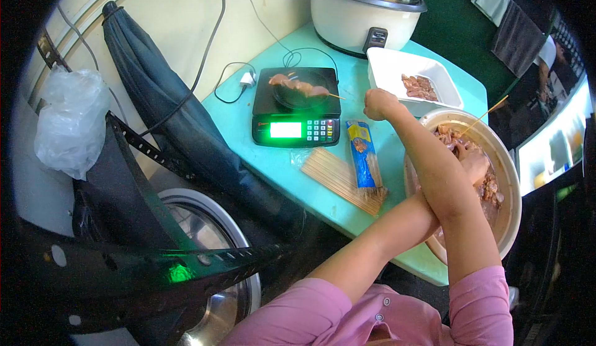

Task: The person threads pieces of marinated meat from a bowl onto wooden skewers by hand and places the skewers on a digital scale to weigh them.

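Note:
My forearms cross, the right one on top. My right hand (380, 104) is closed beside the white tray, right of the black digital scale (261, 107). A meat skewer (301, 88), slightly blurred, is on or just above the scale's plate. Its stick points towards my right hand, but I cannot see it reach the fingers. My left hand (475, 163) is in a large round tub (512, 222) of raw meat pieces (490, 191), its fingers partly hidden in the meat. Near them, a wooden stick (487, 114) slants up over the tub's rim.
A white tray (382, 67) with meat pieces stands behind the tub. Loose bamboo skewers (338, 181) and a blue-yellow packet (361, 153) lie below the scale. A rice cooker (354, 20) stands at the back, with cables nearby. Another person (546, 57) is at the far right.

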### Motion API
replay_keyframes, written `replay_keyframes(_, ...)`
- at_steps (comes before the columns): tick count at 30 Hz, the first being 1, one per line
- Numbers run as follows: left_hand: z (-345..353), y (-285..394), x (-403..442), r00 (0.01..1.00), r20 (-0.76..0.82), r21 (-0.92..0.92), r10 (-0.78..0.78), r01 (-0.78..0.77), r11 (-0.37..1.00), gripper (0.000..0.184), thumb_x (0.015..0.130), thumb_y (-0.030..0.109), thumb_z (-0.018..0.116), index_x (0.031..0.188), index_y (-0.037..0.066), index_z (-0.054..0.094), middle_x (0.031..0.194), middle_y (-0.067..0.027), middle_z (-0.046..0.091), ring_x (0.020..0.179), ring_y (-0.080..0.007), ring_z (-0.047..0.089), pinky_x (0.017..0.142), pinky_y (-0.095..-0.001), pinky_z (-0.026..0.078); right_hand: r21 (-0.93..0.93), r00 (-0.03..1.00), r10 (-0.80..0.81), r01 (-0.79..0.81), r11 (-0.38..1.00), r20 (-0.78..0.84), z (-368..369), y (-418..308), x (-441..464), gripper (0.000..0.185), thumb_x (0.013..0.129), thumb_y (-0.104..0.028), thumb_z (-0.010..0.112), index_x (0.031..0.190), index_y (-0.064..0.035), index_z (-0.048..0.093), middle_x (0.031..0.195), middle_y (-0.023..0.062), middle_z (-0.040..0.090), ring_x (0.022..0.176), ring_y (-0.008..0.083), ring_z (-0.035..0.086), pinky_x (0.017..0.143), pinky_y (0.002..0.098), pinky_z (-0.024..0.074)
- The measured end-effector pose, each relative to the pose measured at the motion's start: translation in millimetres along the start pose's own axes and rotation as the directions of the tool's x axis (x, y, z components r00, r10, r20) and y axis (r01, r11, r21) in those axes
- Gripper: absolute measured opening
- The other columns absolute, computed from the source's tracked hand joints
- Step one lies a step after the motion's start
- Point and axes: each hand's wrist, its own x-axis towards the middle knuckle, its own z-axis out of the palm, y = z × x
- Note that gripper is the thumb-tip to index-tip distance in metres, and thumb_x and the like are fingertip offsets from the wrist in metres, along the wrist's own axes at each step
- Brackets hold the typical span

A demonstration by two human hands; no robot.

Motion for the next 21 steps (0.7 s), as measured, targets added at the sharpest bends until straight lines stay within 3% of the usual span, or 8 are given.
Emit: replay_keyframes(21, 1.6, -4.7, 3.0, 1.0, 0.014, 0.0, -0.007, 0.007, 1.0, 0.028, 0.072, 0.022, 0.064, 0.099, 0.015, 0.067, 0.104, -0.0095, 0.065, 0.103, -0.0269, 0.058, 0.091, -0.0631, 0.033, -0.012, 1.0, -0.025, 0.025, 1.0, -0.016, 4.7, 2.1, 5.3, 0.03, 0.07, -0.005, 0.056, 0.098, -0.0004, 0.064, 0.104, 0.0195, 0.063, 0.099, 0.0319, 0.06, 0.081, 0.0402, 0.0506)
